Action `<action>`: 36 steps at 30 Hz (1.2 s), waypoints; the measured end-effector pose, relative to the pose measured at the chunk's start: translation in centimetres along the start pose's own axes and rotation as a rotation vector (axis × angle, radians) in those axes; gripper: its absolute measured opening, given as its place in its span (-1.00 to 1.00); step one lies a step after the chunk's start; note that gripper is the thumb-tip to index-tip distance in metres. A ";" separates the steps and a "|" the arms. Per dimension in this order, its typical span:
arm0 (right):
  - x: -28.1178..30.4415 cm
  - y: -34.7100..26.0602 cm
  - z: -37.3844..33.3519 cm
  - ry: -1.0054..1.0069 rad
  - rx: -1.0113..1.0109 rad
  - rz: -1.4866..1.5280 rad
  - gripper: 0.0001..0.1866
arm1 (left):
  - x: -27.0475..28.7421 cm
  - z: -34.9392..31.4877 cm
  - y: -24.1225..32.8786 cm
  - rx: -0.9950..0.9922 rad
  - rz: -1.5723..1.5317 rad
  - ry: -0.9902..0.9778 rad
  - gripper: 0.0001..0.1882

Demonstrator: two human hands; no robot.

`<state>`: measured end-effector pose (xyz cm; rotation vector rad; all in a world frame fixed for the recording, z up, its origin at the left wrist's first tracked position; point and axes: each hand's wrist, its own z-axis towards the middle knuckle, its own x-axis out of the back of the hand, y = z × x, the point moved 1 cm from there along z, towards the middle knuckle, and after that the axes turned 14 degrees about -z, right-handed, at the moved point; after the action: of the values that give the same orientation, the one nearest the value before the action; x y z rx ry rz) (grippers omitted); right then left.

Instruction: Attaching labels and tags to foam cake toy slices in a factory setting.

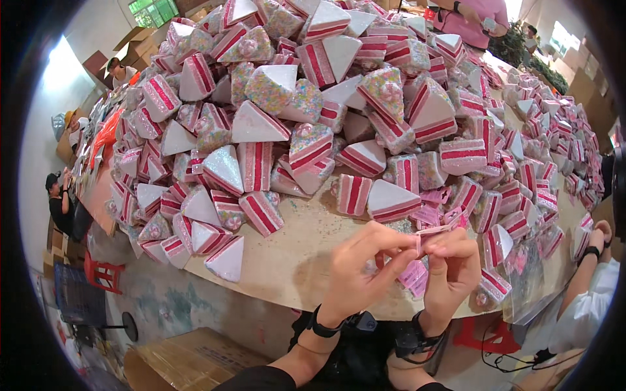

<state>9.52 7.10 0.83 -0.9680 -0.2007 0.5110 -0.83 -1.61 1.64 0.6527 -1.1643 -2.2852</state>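
Observation:
Above the near edge of the table, my left hand (pixel 365 270) and my right hand (pixel 451 267) meet with their fingertips pinched. Between them is a small pink card tag (pixel 432 231), seen nearly edge-on, and both hands grip it. Just below the fingers, a printed pink tag (pixel 413 279) shows. More pink tags (pixel 427 215) lie in a loose bunch behind my hands. Closest to my fingers is a toy cake slice (pixel 392 199) with a white glittery top and pink and red layers. Another slice (pixel 354 194) stands beside it.
A tall heap of toy cake slices (pixel 261 124) covers most of the table (pixel 293 234), with a second pile (pixel 554 130) to the right. A co-worker's hand (pixel 595 238) is at the right, and a person in pink (pixel 476 19) stands opposite. A cardboard box (pixel 189 358) sits below left.

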 end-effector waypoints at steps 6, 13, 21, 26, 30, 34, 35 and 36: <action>0.3 0.7 -0.3 -0.057 0.004 0.062 -0.86 | 0.0 0.0 -0.1 -0.002 0.028 -0.066 -0.85; -0.5 0.2 -0.2 0.011 -0.068 0.012 -0.72 | 0.0 0.2 -0.4 -0.224 0.313 -0.029 -0.83; 0.7 2.0 -0.3 -0.184 0.107 -0.241 -0.93 | -0.3 0.0 -0.3 -0.212 0.292 -0.050 -0.81; 0.2 1.6 -0.8 -0.125 -0.043 0.123 -0.91 | -0.1 -0.2 -0.4 -0.243 0.185 -0.204 -0.75; 1.4 0.8 -1.3 -0.135 -0.187 0.233 -0.89 | -0.1 -0.2 -0.8 -0.273 0.075 -0.335 -0.74; 2.9 1.2 -1.0 -0.234 -0.101 0.121 -0.85 | -0.6 -0.2 -0.6 -0.260 0.057 -0.347 -0.71; 3.0 1.2 -0.9 -0.259 -0.043 0.096 -0.86 | -0.6 -0.3 -0.5 -0.238 0.058 -0.340 -0.70; 3.1 1.2 -0.7 -0.284 0.016 0.071 -0.87 | -0.7 -0.3 -0.3 -0.216 0.059 -0.333 -0.69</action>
<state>12.13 8.66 -0.74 -0.8872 -0.4174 0.7149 -0.20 -1.24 1.31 0.1577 -1.0386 -2.4852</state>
